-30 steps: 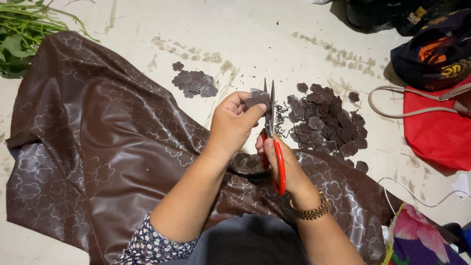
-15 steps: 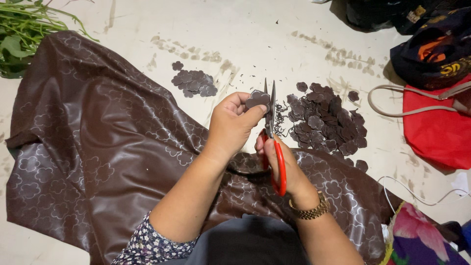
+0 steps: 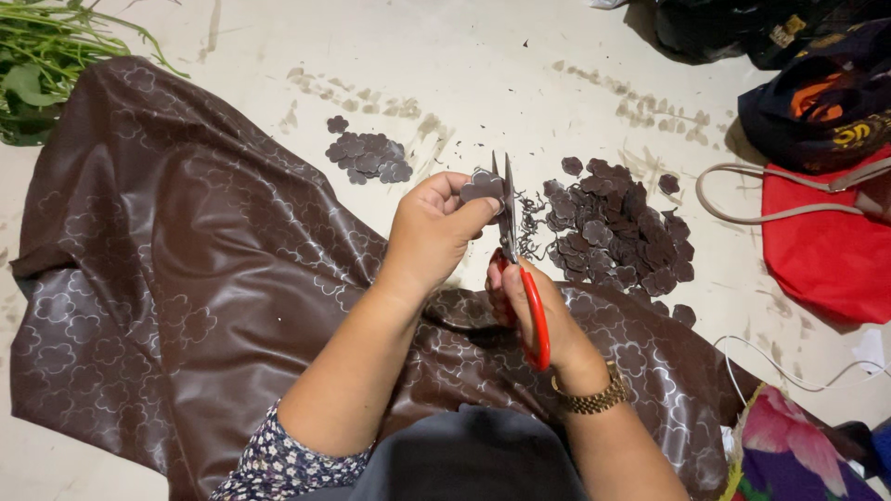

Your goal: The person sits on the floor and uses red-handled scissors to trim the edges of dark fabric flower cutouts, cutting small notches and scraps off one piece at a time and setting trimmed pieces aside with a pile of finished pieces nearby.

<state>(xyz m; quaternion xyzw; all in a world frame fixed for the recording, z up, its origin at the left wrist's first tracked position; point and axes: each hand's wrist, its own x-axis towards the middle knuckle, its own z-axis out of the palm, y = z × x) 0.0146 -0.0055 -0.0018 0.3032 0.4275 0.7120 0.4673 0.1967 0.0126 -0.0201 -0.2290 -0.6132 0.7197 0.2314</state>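
Observation:
My left hand (image 3: 436,227) pinches a small brown flower-shaped cutout (image 3: 482,186) between thumb and fingers. My right hand (image 3: 534,311) grips red-handled scissors (image 3: 520,264), their blades pointing up against the cutout's right edge. Both hands hover over a large brown sheet with an embossed flower pattern (image 3: 186,278) that spreads across the floor and my lap. To the right of the scissors lies a big pile of cut brown flower pieces (image 3: 617,227). A smaller pile (image 3: 367,156) sits beyond my left hand.
Green leafy stems (image 3: 37,56) lie at the top left. A red bag with a beige strap (image 3: 821,246) and a dark bag (image 3: 826,102) sit at the right. A white cable (image 3: 789,376) and flowered cloth (image 3: 789,445) are at the lower right.

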